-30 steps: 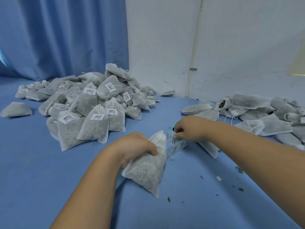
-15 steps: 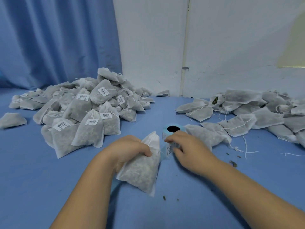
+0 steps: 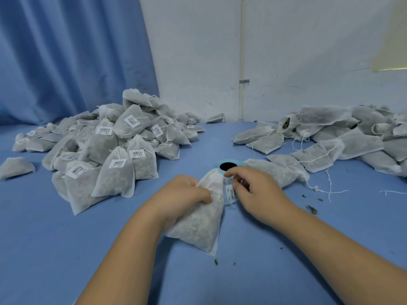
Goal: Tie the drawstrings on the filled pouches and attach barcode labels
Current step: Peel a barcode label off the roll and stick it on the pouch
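"Where is the pouch (image 3: 198, 221)?"

"In the middle of the blue desk (image 3: 66, 249), close in front. It is white and thin, full of grey-green bits. Its top is bunched up."

"What are the hands doing?"

"The left hand (image 3: 185, 194) grips the pouch near its top. The right hand (image 3: 253, 192) pinches a label strip (image 3: 229, 193) on the side of the blue label roll (image 3: 229, 167), which stands just behind the pouch."

"What else is there?"

"A heap of labelled pouches (image 3: 105, 150) on the left. A heap of pouches with loose strings (image 3: 330, 137) on the right. Little crumbs (image 3: 312, 209) lie on the desk. Behind are a blue curtain (image 3: 66, 51) and a white wall (image 3: 308, 40) with a pipe (image 3: 242, 51)."
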Demonstrator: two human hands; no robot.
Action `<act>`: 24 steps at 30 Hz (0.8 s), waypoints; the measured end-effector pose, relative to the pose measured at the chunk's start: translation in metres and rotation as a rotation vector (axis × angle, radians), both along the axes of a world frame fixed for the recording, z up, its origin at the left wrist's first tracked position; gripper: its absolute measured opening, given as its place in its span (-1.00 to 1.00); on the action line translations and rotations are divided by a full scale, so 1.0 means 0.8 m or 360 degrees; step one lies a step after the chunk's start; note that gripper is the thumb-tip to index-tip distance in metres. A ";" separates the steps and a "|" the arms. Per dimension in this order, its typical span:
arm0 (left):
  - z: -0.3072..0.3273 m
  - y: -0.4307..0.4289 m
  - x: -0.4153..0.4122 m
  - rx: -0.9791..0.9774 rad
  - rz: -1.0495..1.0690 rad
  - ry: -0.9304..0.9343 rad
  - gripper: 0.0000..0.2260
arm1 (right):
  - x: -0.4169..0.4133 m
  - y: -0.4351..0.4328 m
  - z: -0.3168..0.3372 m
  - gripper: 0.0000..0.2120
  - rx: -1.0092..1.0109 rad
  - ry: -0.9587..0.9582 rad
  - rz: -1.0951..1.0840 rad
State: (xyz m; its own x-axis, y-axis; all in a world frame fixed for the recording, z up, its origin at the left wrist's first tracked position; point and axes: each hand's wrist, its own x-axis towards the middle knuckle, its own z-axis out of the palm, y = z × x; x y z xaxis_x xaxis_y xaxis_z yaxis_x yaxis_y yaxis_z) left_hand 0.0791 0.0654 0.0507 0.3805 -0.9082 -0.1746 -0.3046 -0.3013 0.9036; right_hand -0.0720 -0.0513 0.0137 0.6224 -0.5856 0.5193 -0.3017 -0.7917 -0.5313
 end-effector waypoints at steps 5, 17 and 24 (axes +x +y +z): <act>-0.008 -0.010 -0.001 0.0026 -0.0100 0.0311 -0.89 | -0.004 0.005 -0.004 -0.84 0.0055 -0.0057 -0.0066; -0.016 -0.012 0.006 -0.0074 -0.0261 0.0664 -0.91 | -0.007 0.016 -0.011 -0.94 0.0162 -0.0090 -0.0211; -0.019 -0.015 0.004 -0.0082 -0.0206 0.0682 -0.94 | -0.006 0.015 -0.013 -0.96 0.0273 -0.0122 -0.0328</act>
